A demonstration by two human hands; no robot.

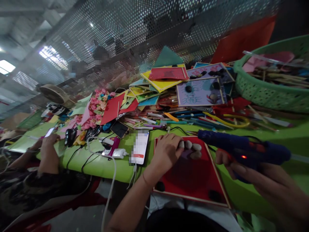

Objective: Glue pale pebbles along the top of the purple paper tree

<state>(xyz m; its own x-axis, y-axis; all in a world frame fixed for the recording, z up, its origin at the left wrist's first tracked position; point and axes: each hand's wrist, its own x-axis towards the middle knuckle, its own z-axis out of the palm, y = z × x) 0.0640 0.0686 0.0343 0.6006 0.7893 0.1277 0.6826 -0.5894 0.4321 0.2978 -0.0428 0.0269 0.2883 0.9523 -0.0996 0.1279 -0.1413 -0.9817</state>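
Note:
A red board (193, 180) with thin wooden strips along its edges lies on the table in front of me. Several grey pebbles (188, 144) form a row near its top, and dark round pieces sit at its lower corners. My left hand (167, 149) rests over the board's upper left, its thumb and finger closed around the leftmost pebble (181, 144). To the right, my right hand (256, 174) grips a dark blue glue gun (241, 149) with a glowing red light. Its nozzle points left, just above the board's top edge.
A phone (140, 146) and a power strip (113, 146) with cables lie to the left. Behind are finished pebble pictures (200, 93), pens and sticks, and a green basket (272, 93). At far left, another person's hands (49, 141) hold a phone.

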